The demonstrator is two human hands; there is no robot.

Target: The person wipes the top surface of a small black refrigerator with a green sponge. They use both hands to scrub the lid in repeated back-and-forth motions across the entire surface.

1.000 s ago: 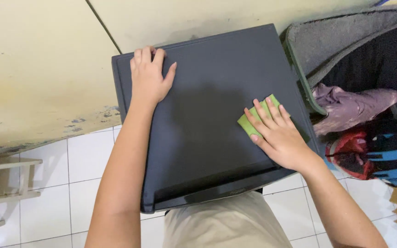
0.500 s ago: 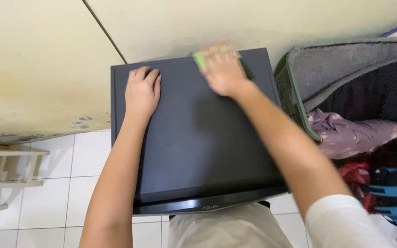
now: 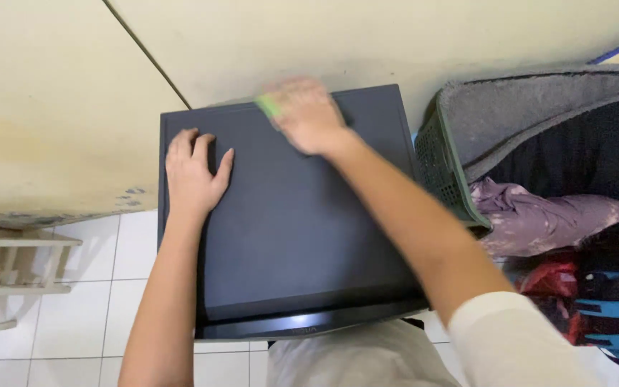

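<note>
A dark flat monitor (image 3: 302,236) lies screen-up across my lap, its far edge against a cream wall. My left hand (image 3: 191,175) rests flat on the screen near its far left corner, fingers spread. My right hand (image 3: 302,115), blurred by motion, presses a small green cloth (image 3: 269,106) onto the screen close to the far edge, left of the middle. Only a corner of the cloth shows past my fingers.
A green plastic laundry basket (image 3: 442,168) stuffed with a grey towel and coloured clothes stands right of the monitor. A small wooden rack (image 3: 16,261) sits on the white tiled floor (image 3: 80,315) at the left. The cream wall (image 3: 59,93) fills the top.
My right hand swept the green cloth from the screen's right side up to the far edge, then leftward along it. My left hand shifted slightly left.
</note>
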